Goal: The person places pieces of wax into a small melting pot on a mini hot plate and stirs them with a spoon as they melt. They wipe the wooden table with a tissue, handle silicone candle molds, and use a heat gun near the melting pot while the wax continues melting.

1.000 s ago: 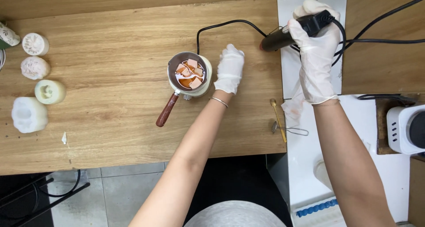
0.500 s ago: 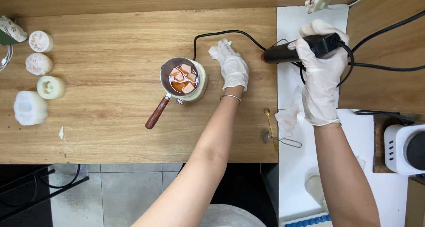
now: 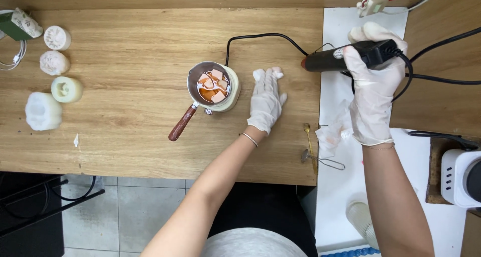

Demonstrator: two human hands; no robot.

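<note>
While the gloved right hand [image 3: 373, 94] clamps around a black corded tool [image 3: 350, 56], the gloved left hand [image 3: 265, 101] lies open on the counter [image 3: 125, 136], a small pot [image 3: 213, 86] of orange chunks just left of it.

Matt grained wooden table [image 3: 125, 131], shiny metal pot [image 3: 210, 86] with glossy wooden handle, thin white rubbery gloves [image 3: 265, 101]

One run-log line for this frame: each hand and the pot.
left hand: gloved, flat on wooden table, empty | right hand: gripping black corded heat tool | small metal pot: orange chunks inside, untouched
</note>
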